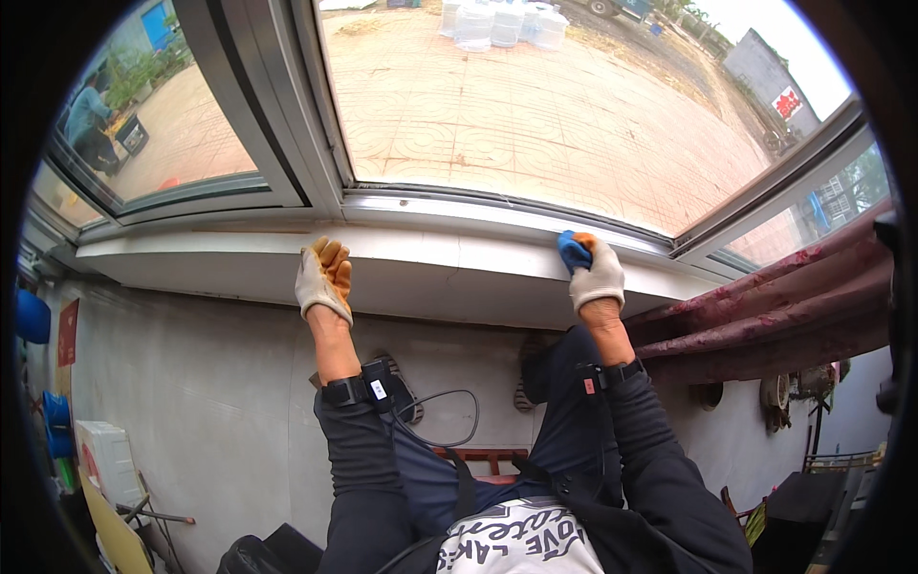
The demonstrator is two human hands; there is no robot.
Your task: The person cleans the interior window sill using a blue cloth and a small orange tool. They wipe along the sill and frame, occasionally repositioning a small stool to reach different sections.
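Both my hands wear white knit gloves with orange-tan coated palms. My left hand (326,280) is raised near the white window sill (401,242), palm up, fingers loosely curled and apart, with nothing seen in it. My right hand (599,269) is closed on a bunched blue cloth (574,251), at the front of the sill on the right. Above the sill runs the metal window frame (502,209). Whether the cloth touches the sill I cannot tell. Black straps with small devices circle both forearms.
A dark pink curtain (774,316) hangs at the right. On the floor at the left are a white foam box (107,459) and a folding stand. A red wooden seat (495,459) is beneath me. Beyond the glass, a person (90,125) bends by a crate; large clear bottles (477,29) stand on paving.
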